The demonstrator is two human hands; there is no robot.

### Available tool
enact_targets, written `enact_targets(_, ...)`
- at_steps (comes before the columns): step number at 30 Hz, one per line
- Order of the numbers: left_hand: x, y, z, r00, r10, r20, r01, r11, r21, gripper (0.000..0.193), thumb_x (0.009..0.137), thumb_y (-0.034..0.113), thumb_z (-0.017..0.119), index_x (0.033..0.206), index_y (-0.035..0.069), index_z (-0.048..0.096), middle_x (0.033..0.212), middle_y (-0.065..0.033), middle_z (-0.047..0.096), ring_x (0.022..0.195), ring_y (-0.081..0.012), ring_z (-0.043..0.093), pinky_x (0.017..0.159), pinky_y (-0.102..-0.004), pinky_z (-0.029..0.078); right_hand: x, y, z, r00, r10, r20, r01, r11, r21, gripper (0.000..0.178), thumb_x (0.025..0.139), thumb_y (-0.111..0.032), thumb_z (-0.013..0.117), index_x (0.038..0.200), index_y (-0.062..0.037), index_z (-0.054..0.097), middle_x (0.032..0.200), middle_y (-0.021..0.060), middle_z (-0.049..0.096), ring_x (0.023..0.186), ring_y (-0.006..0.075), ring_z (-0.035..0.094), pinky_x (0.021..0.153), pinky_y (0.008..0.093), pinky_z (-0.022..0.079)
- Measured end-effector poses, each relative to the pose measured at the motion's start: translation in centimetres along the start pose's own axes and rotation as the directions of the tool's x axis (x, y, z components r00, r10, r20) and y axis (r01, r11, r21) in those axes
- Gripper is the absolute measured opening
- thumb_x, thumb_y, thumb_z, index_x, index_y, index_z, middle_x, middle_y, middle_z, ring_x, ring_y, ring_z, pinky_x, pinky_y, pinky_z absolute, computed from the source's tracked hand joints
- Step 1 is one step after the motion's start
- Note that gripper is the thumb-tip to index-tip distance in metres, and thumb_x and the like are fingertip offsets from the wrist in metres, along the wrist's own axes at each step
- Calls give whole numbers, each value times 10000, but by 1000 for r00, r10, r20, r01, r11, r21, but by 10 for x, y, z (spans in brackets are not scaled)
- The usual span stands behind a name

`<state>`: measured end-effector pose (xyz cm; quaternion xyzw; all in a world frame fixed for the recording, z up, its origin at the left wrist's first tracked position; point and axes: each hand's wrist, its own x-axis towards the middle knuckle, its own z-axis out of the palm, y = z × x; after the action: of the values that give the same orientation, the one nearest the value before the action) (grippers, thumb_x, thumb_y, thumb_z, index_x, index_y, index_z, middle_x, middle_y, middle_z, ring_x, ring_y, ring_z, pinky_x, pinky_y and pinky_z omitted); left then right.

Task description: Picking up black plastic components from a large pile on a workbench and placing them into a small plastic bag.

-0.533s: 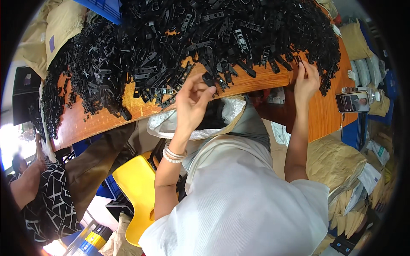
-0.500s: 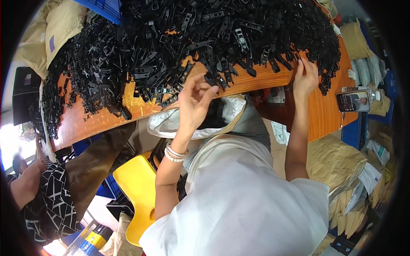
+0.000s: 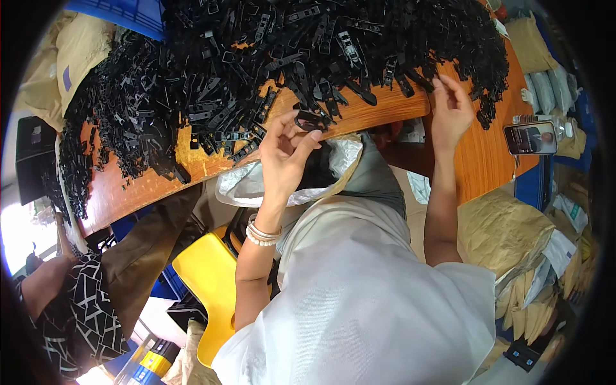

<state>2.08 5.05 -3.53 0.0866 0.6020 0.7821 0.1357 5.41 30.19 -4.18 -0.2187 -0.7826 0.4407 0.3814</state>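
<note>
A big heap of black plastic clips [image 3: 282, 38] covers the far part of the wooden table [image 3: 378, 119]. My left hand [image 3: 282, 154], with pale bracelets [image 3: 262, 232] at the wrist, pinches a black plastic clip [image 3: 310, 120] just past the table's near edge. Below that hand an open sack [image 3: 247, 186] with a silvery lining sits on my lap, dark inside. My right hand [image 3: 453, 119] is over the table at the heap's right edge. Its thumb and forefinger close on the end of another black clip [image 3: 421, 81].
Right of my right hand, a phone [image 3: 531, 138] leans near the table's edge. A blue crate [image 3: 122, 16] stands at the far left. A yellow chair [image 3: 205, 269] is left of me, and a person in patterned clothing [image 3: 86, 308] sits beyond. Brown paper sacks [image 3: 507, 240] lie at right.
My right fingertips have shifted slightly left and now meet a clip at the heap's edge. The clip in my left hand has turned a little. The whole view has shifted slightly.
</note>
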Motion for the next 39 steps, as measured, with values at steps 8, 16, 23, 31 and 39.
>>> enact_targets(8, -9, 8, 13, 989, 3, 147, 21, 987, -161, 348, 753, -123, 555, 1080, -56, 459, 1103, -163, 547, 930, -173, 569, 838, -274, 461, -53, -69, 15, 827, -140, 545, -31, 956, 293, 122, 740, 59, 603, 859, 40, 620, 759, 47, 576, 677, 92, 526, 558, 204, 401)
enact_targets(16, -14, 10, 7, 979, 40, 200, -22, 996, -89, 386, 739, -127, 571, 1103, -56, 463, 1023, -112, 565, 935, -160, 568, 833, -264, 465, -59, -80, 29, 805, -388, 449, 306, 920, 246, 138, 717, 62, 617, 846, 16, 631, 759, 71, 569, 622, 134, 525, 524, 224, 398)
enact_targets(23, -18, 2, 4, 987, 19, 157, 15, 978, -210, 354, 761, -100, 575, 1099, -46, 483, 987, -80, 552, 907, -122, 552, 814, -255, 470, -69, -85, 26, 797, -341, 499, 222, 933, 283, 154, 702, 50, 622, 852, 26, 594, 768, 85, 549, 651, 168, 512, 547, 245, 401)
enact_targets(31, -20, 8, 19, 870, 373, 321, -491, 613, 619, 356, 677, -55, 609, 1025, -13, 550, 929, -135, 520, 781, -253, 557, 662, -292, 473, -80, -72, 18, 717, -45, 696, -262, 907, 329, 149, 850, -79, 519, 889, 56, 570, 814, 67, 559, 672, 143, 501, 604, 254, 391)
enact_targets(39, -13, 1, 22, 800, 507, 323, -593, 581, 557, 341, 645, -50, 610, 981, -25, 561, 937, -150, 563, 796, -287, 566, 673, -340, 473, -71, -63, 5, 672, 114, 732, -391, 894, 219, 225, 877, -126, 491, 902, 74, 592, 919, 60, 547, 683, 84, 468, 600, 198, 379)
